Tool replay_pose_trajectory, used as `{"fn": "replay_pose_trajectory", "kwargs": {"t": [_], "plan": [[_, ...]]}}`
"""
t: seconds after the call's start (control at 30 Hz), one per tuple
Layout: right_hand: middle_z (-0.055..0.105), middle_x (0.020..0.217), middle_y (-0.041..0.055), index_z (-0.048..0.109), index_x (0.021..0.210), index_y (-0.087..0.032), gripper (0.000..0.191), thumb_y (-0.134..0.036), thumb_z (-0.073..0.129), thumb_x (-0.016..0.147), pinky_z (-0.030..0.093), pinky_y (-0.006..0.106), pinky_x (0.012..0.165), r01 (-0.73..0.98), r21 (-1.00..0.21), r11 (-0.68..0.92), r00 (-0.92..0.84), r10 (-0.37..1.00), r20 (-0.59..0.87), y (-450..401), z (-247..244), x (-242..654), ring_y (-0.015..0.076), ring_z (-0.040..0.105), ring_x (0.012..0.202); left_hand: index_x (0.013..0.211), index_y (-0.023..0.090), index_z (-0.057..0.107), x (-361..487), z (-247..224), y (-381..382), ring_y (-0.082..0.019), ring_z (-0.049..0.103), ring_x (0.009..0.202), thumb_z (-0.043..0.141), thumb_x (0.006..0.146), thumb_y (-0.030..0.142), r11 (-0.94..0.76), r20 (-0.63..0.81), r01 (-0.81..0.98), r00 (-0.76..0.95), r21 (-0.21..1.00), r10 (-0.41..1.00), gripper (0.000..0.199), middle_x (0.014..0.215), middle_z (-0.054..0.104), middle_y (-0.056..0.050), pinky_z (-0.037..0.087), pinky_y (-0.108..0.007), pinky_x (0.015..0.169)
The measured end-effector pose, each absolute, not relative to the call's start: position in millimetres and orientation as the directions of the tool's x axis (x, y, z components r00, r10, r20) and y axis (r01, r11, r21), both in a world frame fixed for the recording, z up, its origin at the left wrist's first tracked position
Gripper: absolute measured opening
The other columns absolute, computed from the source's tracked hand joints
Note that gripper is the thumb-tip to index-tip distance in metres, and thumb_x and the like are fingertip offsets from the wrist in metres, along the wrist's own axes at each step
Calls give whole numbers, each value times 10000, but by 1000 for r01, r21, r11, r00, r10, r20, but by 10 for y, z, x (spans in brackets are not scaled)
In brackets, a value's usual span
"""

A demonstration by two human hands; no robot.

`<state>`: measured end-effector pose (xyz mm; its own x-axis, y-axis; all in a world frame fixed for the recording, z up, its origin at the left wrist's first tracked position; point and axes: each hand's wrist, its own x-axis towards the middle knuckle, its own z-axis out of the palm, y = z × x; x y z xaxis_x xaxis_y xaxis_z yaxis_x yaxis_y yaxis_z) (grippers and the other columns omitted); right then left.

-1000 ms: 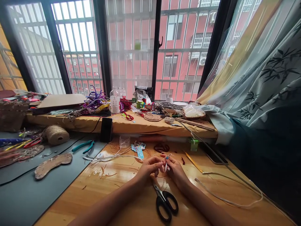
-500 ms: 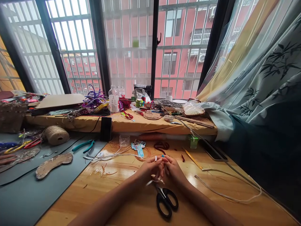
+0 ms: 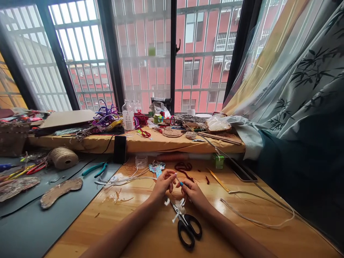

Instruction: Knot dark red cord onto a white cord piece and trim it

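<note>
On the left, upon the grey mat [image 3: 61, 222], a brown curved piece [image 3: 60, 192] lies with its long axis slanting, the right end farther from the person. Behind it are the spool of twine [image 3: 64, 158] and the teal pliers [image 3: 94, 170], whose handles point to the left.

Then comes the left hand [image 3: 162, 186], above the wooden table. Its fingers are bent, with thumb and forefinger pinched at the upper end of a thin strand [image 3: 178, 178]. This strand is short in view and slants down to the right, between the two hands.

Below it, a frayed white cord [image 3: 177, 215] is seen before the scissors [image 3: 184, 219], its long axis running from upper right to lower left; whether it touches them I cannot tell. The scissors lie with tips pointing away and a little left, black handles toward the person.

The right hand [image 3: 193, 193] pinches the lower end of the strand; a blue spot is at its fingertips. Farther right, a yellow tool [image 3: 218, 180] lies slanted, its narrow tip away and left.
</note>
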<state>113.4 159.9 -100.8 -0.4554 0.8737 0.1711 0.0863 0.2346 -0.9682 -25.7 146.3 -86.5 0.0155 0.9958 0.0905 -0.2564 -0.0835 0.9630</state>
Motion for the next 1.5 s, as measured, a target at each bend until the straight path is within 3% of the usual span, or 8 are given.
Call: {"fn": "replay_pose_trajectory", "kwargs": {"t": [0.3,0.5,0.67,0.77,0.93,1.1,1.4,1.5], "plan": [[333,478,-52,507,717,-162,295,-442,420,742,209,212,406,104,-959,265,-499,848,180,1579,-1060,1110,77,285,416,766,131,496,-254,-816,1390,-17,359,359,568,665,409,-235,231,-169,-40,957,972,305,567,467,55,254,-160,364],[353,487,-39,525,668,-162,253,-393,449,738,223,217,431,167,-933,319,-518,834,192,1528,-1013,1106,84,301,441,668,135,439,-302,-812,1432,-7,342,352,500,699,443,-196,179,-268,-86,943,980,315,582,482,44,250,-157,375],[392,533,-37,532,754,-168,304,-457,439,742,278,220,421,68,-972,225,-414,893,177,1554,-991,1145,87,351,430,711,147,442,-298,-873,1491,-19,331,309,484,667,479,-113,112,-141,-16,984,994,337,568,490,46,199,-172,337],[456,629,-5,559,798,-170,325,-472,451,746,363,242,521,16,-952,307,-272,917,291,1603,-1004,1180,114,443,539,760,146,479,-239,-871,1424,-17,287,288,512,647,471,3,1,-26,162,1000,987,346,586,509,38,137,-188,320],[489,786,36,617,780,-188,306,-457,478,744,390,281,722,8,-902,432,-240,876,418,1591,-969,1179,160,496,766,775,134,563,-176,-803,1260,-25,333,429,591,640,370,-42,-9,128,374,991,927,273,692,526,12,228,-178,400],[451,790,35,659,769,-208,281,-443,511,727,388,286,753,-29,-868,496,-309,821,480,1521,-914,1157,165,466,804,772,137,554,-175,-812,1282,-56,395,550,599,647,340,-186,143,125,290,975,946,243,721,518,9,276,-173,479],[453,1005,71,684,742,-243,258,-447,528,711,278,374,899,92,-835,543,-376,795,476,1451,-854,1173,232,394,992,625,136,572,-188,-785,1309,-79,394,520,635,573,319,-125,110,39,275,991,955,201,558,475,18,271,-179,464],[461,1003,74,678,765,-240,299,-476,498,732,263,373,915,75,-830,552,-412,775,478,1466,-867,1168,234,381,1024,666,135,598,-188,-778,1298,-68,373,478,636,571,328,-123,116,13,246,992,962,219,548,482,16,254,-180,436]]}}
